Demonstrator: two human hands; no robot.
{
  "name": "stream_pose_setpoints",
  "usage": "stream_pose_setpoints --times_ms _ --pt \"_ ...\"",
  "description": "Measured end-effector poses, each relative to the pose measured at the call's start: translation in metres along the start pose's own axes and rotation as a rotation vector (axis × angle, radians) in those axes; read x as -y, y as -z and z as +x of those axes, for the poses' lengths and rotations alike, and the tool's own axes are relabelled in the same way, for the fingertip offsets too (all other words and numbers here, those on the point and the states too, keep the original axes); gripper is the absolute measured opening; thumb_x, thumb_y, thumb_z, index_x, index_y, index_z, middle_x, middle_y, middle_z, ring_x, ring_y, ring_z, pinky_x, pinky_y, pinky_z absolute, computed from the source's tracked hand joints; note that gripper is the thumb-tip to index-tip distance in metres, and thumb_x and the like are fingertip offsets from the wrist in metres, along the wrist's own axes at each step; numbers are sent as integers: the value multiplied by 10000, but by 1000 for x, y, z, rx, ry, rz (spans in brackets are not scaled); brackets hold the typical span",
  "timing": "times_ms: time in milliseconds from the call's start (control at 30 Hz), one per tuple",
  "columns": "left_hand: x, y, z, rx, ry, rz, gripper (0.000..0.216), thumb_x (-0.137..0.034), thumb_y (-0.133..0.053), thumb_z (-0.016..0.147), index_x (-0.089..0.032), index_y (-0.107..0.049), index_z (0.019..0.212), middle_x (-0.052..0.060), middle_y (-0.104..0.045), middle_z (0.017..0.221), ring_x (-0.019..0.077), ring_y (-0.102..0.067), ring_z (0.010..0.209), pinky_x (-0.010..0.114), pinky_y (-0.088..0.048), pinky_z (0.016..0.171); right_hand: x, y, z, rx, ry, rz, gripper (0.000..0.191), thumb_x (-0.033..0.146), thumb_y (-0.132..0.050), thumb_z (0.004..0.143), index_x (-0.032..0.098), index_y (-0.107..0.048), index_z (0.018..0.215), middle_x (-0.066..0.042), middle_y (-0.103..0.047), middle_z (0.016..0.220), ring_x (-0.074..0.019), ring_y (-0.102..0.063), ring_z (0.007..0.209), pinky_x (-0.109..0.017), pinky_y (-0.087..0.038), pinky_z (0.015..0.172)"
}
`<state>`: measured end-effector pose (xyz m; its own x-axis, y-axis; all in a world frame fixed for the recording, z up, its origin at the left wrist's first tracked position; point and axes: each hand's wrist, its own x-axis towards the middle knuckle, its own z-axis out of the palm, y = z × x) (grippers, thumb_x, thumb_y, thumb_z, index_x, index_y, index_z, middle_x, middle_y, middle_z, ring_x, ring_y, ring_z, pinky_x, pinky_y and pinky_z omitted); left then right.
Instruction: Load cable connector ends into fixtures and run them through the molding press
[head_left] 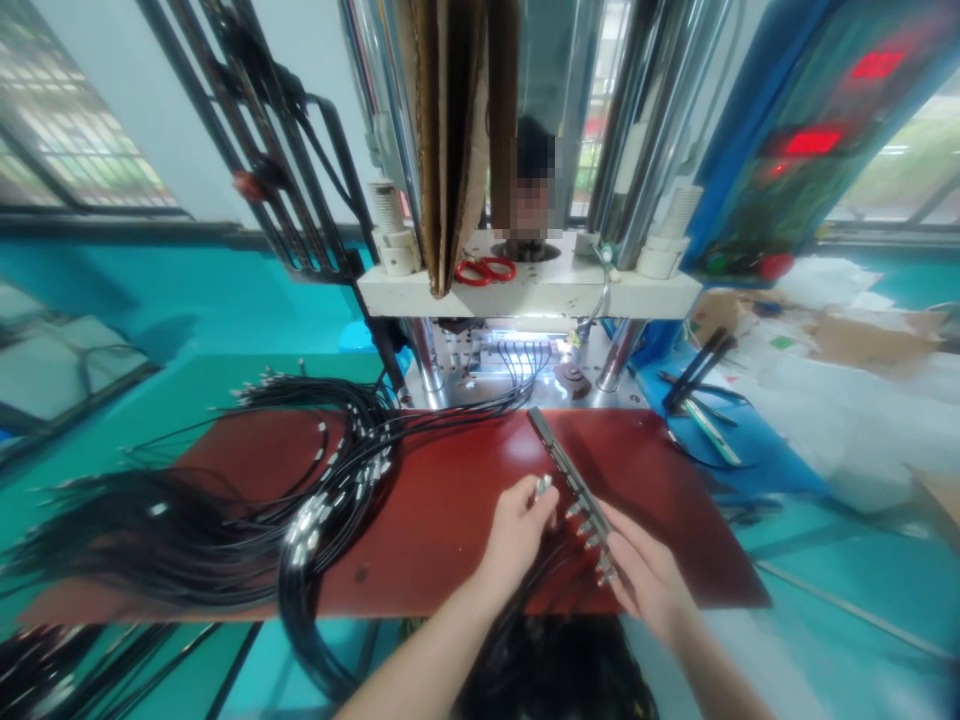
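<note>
Head view: left hand (517, 527) pinches a small silver connector (543, 486); right hand (649, 570) grips a slotted grey bar (568, 472) slanting between far and near edges of the worktop (420, 530). Bar judged stiff, fairly heavy; hold by long sides.

A flat reddish-brown board (439, 510) carries looped bundles of black cables (349, 490) on its left side; some spill past its left and front edges. A small dark spot (361, 573) marks it near the front.
</note>
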<state>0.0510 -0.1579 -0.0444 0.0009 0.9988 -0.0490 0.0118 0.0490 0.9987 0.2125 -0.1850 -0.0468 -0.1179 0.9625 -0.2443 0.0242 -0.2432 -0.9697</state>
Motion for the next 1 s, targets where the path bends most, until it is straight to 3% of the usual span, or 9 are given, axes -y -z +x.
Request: stream_pose_setpoints --times_ms 167,300,467,633,833,933,1000 --pt "-3 2 5 91 17 87 338 -423 -386 822 -164 -466 620 -44 -446 532 79 -378 495 213 -300 526 -1 2 1 11 24 -31 584 492 -517 773 145 -452 1239 51 -447 466 -47 -318 338 -157 -240 302" --pt "-5 1 6 103 -10 139 343 -390 -364 827 -168 -387 566 -48 -371 528 81 -349 525 214 -286 528 -1 2 2 40 24 -47 586 497 -512 776 150 -452 1244 54 -435 462 -46 -317 340 -156 -231 305" --pt "-11 3 7 263 222 -96 330 -413 -377 804 -182 -346 571 -67 -284 487 66 -241 436 208 -186 416 3 0 0 6 -26 -4 589 506 -539 750 158 -477 1221 50 -435 477 -46 -311 359 -154 -223 317" --pt "-16 4 7 333 320 -193 352 -462 -399 784 -193 -324 570 -70 -275 483 62 -218 406 207 -152 376 2 1 0 32 -71 1 581 513 -531 761 184 -460 1235 40 -474 517 -30 -307 371 -142 -229 341" --pt "-15 6 10 290 218 -109 369 -462 -416 781 -176 -359 554 -73 -270 466 50 -223 407 187 -179 384 -9 6 6 141 -34 -65 539 500 -519 780 245 -454 1250 17 -531 618 -52 -379 440 -163 -341 397" --pt "-17 17 14 338 186 -78 380 -489 -413 783 -159 -457 600 -36 -413 515 67 -355 430 186 -266 392 -5 3 4 76 -57 -46 578 524 -538 751 232 -468 1244 5 -544 625 -58 -390 421 -166 -334 364" --pt "-20 28 17 255 176 -195 355 -499 -428 776 -163 -487 676 -33 -442 534 69 -377 442 181 -296 401 2 0 2 22 -50 -24 612 531 -564 722 209 -485 1236 10 -528 565 -62 -378 387 -170 -317 335"
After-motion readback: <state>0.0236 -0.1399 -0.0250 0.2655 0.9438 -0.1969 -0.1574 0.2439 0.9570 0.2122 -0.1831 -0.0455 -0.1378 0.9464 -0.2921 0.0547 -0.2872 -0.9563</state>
